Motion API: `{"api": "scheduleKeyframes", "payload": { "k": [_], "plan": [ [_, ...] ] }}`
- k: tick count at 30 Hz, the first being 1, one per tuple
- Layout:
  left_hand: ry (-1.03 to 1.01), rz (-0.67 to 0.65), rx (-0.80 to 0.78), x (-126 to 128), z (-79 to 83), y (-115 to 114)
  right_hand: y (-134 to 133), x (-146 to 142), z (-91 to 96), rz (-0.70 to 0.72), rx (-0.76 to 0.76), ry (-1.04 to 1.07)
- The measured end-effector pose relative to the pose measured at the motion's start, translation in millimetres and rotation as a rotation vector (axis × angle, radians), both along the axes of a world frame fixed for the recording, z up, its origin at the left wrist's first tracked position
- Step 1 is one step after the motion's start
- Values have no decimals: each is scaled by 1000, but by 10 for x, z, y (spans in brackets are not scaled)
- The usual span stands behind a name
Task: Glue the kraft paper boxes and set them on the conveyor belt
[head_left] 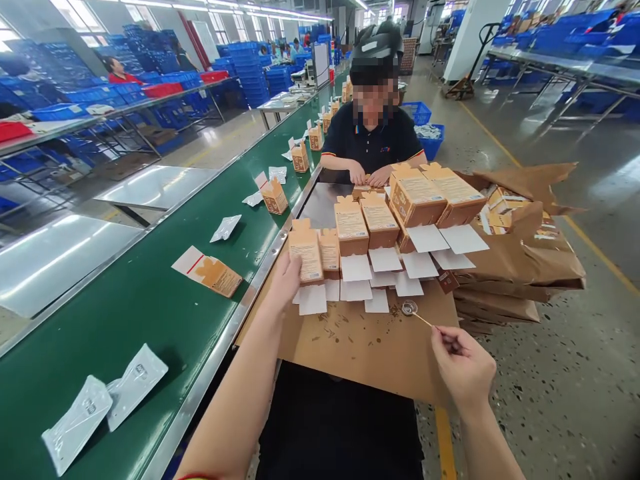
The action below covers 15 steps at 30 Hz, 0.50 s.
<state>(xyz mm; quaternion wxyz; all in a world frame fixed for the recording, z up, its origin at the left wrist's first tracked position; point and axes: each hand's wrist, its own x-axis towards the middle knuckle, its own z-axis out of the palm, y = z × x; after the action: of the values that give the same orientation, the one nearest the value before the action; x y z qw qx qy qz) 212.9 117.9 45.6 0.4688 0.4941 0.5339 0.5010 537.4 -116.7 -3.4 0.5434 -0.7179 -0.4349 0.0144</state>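
My left hand (pixel 286 277) grips the nearest small brown carton (pixel 306 252) at the left end of a row of opened cartons (pixel 380 223) standing on a brown cardboard sheet (pixel 360 347). White flaps (pixel 385 259) hang from the cartons' fronts. My right hand (pixel 463 367) pinches a thin stick with a small round metal strainer-like head (pixel 409 307), held just above the cardboard. Across the work surface a co-worker in a dark shirt (pixel 371 140) handles another carton with both hands.
A green conveyor belt (pixel 125 313) runs along my left, carrying white pouches (pixel 103 400), a flat carton (pixel 207 270) and upright cartons (pixel 274 195). Stacked brown paper bags (pixel 520 260) lie to the right. Blue crates (pixel 250 73) fill racks behind.
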Motion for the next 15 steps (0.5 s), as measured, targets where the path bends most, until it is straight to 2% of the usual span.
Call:
{"api": "scheduleKeyframes", "payload": {
  "k": [4,9,12,15],
  "plan": [
    [-221,-11,-166,-366,63,-479,269,118,-33,79,-132,-98],
    [-438,-52,-385,-528,-78,-1034,403,210,-72,139,-203,-192],
    [-527,-1,-452,-544,-211,-1211,307,146,-70,96,-115,-200],
    [-504,67,-454,-543,-332,-1296,155,-179,-65,154,4,-84]
  ]
}}
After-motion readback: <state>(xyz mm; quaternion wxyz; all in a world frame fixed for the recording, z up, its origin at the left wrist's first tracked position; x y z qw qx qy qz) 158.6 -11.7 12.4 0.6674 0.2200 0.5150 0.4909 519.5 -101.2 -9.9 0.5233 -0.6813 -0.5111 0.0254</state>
